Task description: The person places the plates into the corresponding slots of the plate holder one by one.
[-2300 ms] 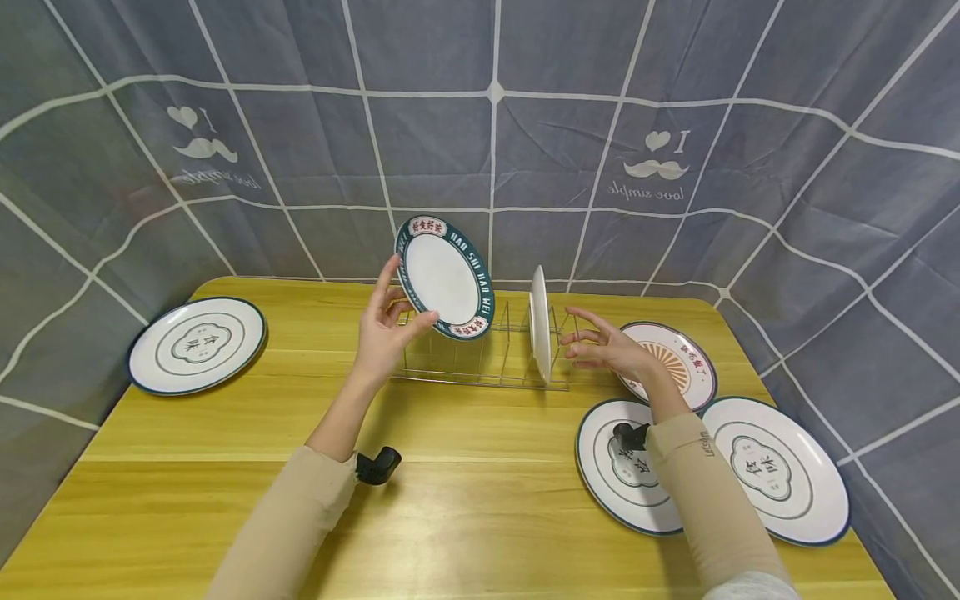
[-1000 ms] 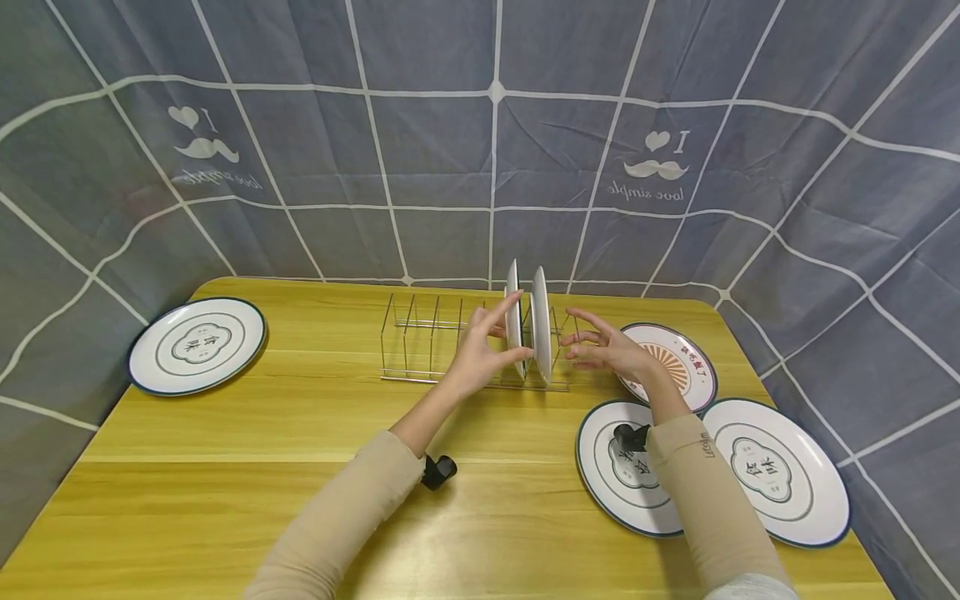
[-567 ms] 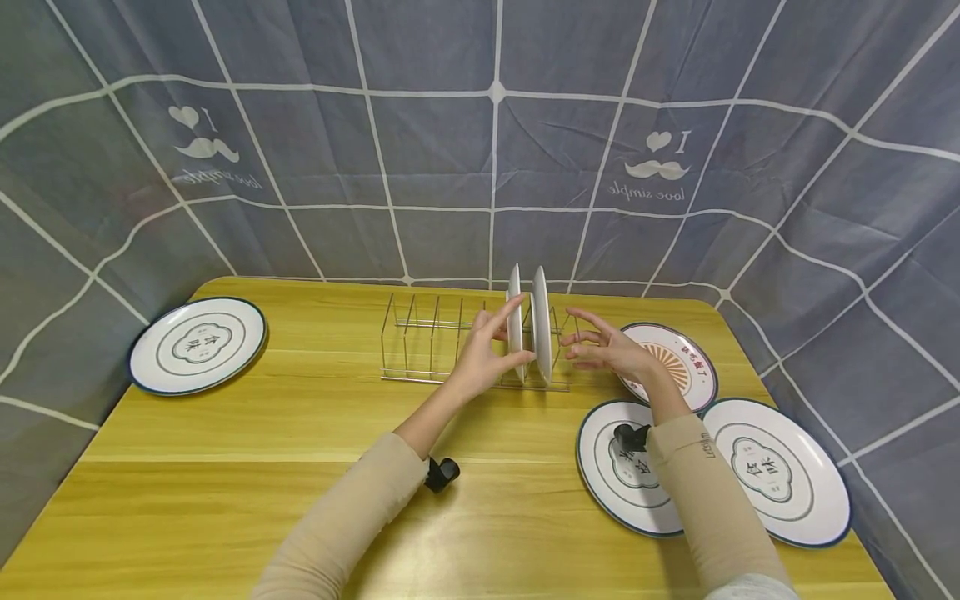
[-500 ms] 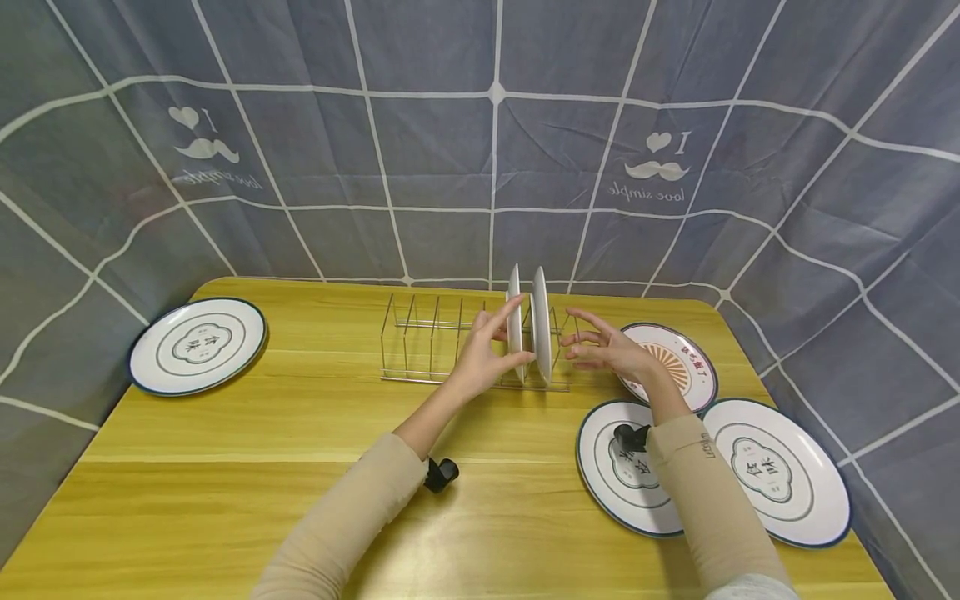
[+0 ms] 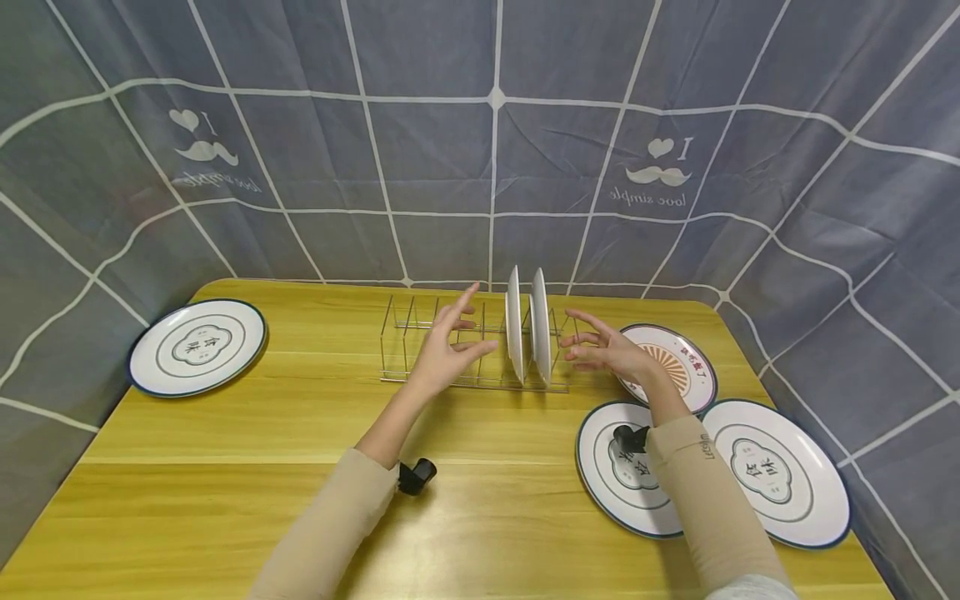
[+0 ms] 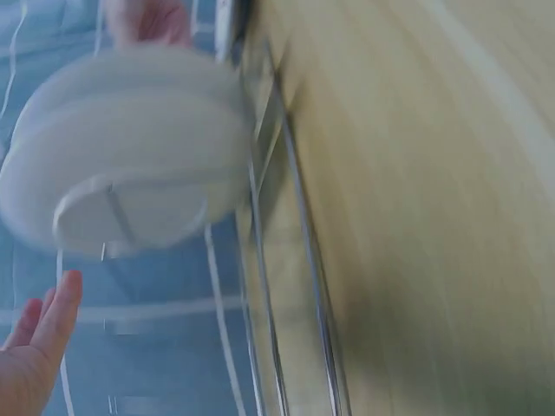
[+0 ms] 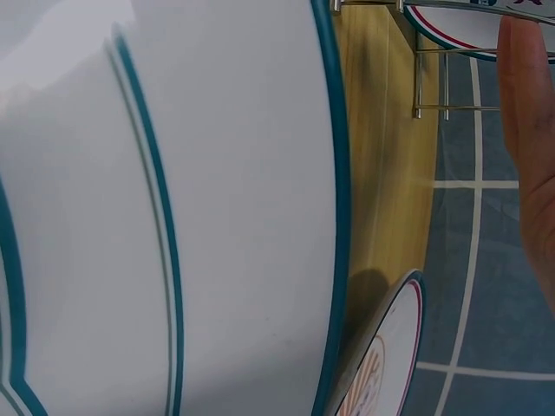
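Two plates stand on edge side by side in the right half of a wire dish rack: the left plate and the right plate. My left hand hovers over the rack to the left of them, thumb and fingers spread, holding nothing. In the left wrist view the pale underside of a standing plate faces the hand's fingers, with a gap between. My right hand hangs just right of the rack, fingers loosely bent and nothing in them, in front of a plate with an orange sunburst.
On the right of the wooden table lie two white plates with dark blue rims, the nearer-in plate partly under my right forearm and the outer plate. Another such plate lies far left. A grey grid-patterned cloth hangs behind.
My left hand brought a green-rimmed plate rightward into the rack, stood it beside the other plate, then let go and drew back left. My right hand has stayed in place.
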Motion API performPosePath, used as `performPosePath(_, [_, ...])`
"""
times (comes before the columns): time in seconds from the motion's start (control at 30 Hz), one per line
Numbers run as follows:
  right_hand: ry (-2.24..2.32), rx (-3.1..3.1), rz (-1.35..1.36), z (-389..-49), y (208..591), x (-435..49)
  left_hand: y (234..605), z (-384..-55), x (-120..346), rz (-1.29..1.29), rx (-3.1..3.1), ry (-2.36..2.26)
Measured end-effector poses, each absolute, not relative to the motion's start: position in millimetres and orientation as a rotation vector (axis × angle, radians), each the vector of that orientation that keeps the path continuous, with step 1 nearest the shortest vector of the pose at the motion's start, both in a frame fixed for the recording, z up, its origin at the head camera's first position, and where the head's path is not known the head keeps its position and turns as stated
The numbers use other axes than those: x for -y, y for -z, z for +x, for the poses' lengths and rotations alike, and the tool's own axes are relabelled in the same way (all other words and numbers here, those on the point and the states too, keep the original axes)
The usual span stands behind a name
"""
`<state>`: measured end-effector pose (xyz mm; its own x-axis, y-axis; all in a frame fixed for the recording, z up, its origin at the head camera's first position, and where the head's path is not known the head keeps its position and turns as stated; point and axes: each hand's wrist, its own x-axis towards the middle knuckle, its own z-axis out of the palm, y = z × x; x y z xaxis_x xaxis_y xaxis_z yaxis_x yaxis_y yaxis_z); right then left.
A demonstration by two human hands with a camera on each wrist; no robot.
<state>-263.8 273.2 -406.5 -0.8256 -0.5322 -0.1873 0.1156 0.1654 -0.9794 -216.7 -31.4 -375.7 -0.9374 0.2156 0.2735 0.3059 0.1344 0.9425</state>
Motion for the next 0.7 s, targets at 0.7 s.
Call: performPosePath(0.7, [1.706,-1.947,-0.385,-263.8,407.1,-273.1,421.2,-198.2,211.0,0.340,1.686,1.988])
